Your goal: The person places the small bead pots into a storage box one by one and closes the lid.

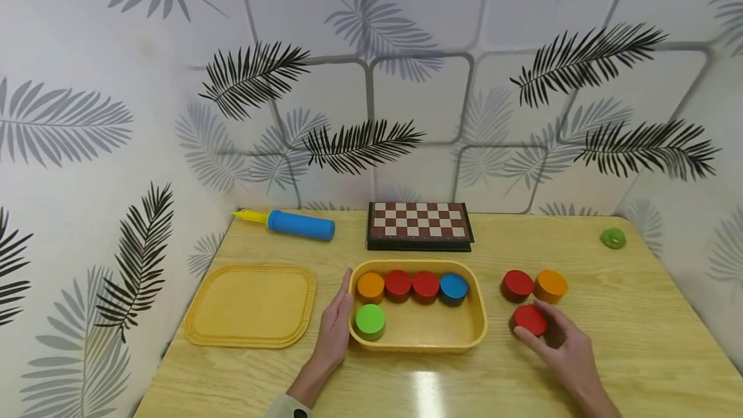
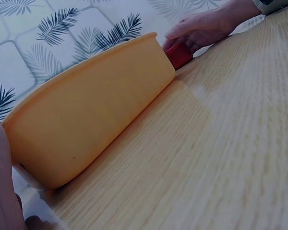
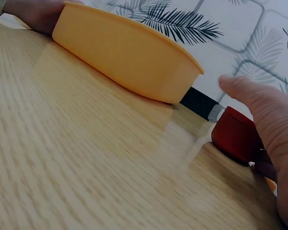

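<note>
From the head view, the right hand (image 1: 560, 340) is closing around a red disc (image 1: 529, 319) that lies flat on the bench (image 1: 638, 340), to the right of the yellow tray (image 1: 477, 328); thumb and fingers are curled at its sides, so I judge the step to be the pick-up of this disc. The left hand (image 1: 335, 324) lies with straight fingers against the tray's left wall and steadies it. Inside the tray are an orange disc (image 1: 370, 286), two red ones, a blue disc (image 1: 453, 288) and a green disc (image 1: 369, 320). The next move probably needs a lift over the tray's right wall — the free space is in the front row, beside the green one. Another red disc (image 1: 517, 284) and an orange one (image 1: 550, 285) stand just behind the hand and could be pushed.

In the left wrist view, the tray's outer wall (image 2: 86, 120) fills the middle, and far behind it the right hand (image 2: 201, 28) touches the red disc (image 2: 180, 55).

In the right wrist view, the thumb (image 3: 245, 91) lies over the red disc (image 3: 237, 136), which is on the bench, near the tray's corner (image 3: 182, 81) but not touching it. A dark chessboard edge (image 3: 199, 103) shows behind.

Further away are a lid (image 1: 251, 305), a blue pump (image 1: 298, 224) and a small green ring (image 1: 613, 238).
</note>
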`<action>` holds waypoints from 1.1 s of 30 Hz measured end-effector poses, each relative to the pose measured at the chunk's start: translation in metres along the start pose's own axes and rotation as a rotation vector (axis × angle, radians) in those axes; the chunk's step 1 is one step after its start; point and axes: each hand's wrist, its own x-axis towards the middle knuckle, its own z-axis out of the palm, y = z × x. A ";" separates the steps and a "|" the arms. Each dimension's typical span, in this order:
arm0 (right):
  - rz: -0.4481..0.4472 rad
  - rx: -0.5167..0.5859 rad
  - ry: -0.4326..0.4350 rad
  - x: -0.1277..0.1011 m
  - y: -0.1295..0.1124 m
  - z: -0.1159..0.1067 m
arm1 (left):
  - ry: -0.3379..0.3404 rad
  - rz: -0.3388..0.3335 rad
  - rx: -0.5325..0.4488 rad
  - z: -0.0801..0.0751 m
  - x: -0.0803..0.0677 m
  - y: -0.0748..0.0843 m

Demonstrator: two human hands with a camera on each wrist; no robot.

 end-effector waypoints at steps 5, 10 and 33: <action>-0.030 -0.014 -0.026 -0.002 0.004 0.000 | -0.004 0.003 0.002 0.000 0.000 0.000; -0.057 -0.014 -0.022 -0.001 0.005 -0.001 | -0.001 -0.003 0.009 0.000 0.000 0.000; -0.049 -0.043 0.023 -0.003 0.005 0.000 | 0.002 -0.034 0.026 0.000 -0.002 0.002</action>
